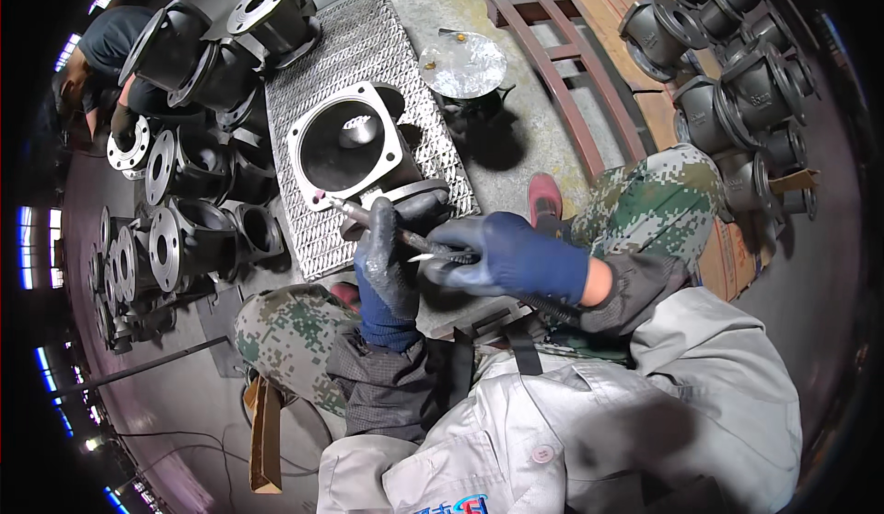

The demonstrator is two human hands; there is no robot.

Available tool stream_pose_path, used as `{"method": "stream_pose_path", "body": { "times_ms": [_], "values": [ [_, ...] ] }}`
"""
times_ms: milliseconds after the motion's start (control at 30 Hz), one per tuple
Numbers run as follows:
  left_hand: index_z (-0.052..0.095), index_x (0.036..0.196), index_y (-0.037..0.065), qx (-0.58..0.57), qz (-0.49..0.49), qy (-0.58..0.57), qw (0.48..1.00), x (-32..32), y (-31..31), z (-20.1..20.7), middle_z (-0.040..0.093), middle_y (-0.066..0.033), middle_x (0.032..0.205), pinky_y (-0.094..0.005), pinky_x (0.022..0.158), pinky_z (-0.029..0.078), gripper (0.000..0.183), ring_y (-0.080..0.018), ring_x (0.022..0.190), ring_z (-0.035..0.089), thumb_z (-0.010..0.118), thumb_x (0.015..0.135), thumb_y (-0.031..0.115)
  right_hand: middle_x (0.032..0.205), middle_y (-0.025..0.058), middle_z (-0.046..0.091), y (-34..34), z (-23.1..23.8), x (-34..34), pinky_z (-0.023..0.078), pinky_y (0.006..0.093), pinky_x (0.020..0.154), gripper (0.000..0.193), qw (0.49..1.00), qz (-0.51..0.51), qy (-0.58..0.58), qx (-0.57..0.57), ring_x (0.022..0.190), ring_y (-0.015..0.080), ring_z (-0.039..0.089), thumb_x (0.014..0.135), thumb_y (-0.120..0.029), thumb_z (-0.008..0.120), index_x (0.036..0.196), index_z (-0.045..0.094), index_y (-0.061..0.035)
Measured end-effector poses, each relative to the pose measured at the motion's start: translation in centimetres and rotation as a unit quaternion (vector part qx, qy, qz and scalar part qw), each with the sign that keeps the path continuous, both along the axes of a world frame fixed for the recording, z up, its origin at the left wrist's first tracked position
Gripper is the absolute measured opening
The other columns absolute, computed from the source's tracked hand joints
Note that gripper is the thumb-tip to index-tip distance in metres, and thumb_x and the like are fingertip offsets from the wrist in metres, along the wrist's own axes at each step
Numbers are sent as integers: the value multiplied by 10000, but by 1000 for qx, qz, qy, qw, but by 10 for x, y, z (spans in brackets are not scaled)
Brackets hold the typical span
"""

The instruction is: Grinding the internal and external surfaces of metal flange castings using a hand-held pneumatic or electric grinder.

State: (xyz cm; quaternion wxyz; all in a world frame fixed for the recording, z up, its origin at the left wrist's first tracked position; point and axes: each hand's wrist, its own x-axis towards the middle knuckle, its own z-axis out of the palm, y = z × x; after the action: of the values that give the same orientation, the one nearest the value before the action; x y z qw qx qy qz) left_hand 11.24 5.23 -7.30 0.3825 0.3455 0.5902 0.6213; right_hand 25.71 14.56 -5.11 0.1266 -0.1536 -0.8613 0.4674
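Note:
A grey cast valve body (379, 157) with a square flange and a wide round bore lies on a metal mesh mat (324, 58). Both my hands wear blue gloves with dark coated palms. My left hand (385, 261) is closed round the front of a slim die grinder (354, 211), close to the flange's lower corner. The grinder's small pink tip is at that corner; whether it touches the metal I cannot tell. My right hand (508, 254) grips the grinder's rear, where a dark hose runs back along my forearm. A small white point shows beside the right fingers.
Several grey flanged castings (189, 160) crowd the left, where another person (115, 58) bends over them. A round metal-topped stool (463, 65) stands beyond the mat. A brown metal frame (564, 52) and more castings (757, 91) on cardboard are at right.

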Motion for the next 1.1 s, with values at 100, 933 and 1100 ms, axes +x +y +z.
{"method": "stream_pose_path", "body": {
  "times_ms": [100,933,1100],
  "values": [
    [600,1148,-85,-45,-17,88,995,5,1,8,641,-214,1099,-328,892,506,626,-251,963,641,289,1020,444,852,188,636,-4,0,-14,496,403,656,307,992,-34,-66,103,737,362,634,844,-290,669,969,621,-13],
    [392,1362,-50,73,82,223,969,36,44,-45,629,-222,1066,-361,758,537,613,-305,885,663,553,780,-152,851,104,670,119,58,-23,492,235,488,319,838,138,-309,-427,596,153,673,893,-253,569,952,656,48],
    [335,1390,-45,14,62,281,958,32,30,-43,560,-174,1196,-333,907,489,697,-255,1081,580,612,762,-166,858,123,669,122,42,-31,492,241,455,288,823,160,-312,-447,603,168,681,885,-215,556,956,647,49]
  ]
}}
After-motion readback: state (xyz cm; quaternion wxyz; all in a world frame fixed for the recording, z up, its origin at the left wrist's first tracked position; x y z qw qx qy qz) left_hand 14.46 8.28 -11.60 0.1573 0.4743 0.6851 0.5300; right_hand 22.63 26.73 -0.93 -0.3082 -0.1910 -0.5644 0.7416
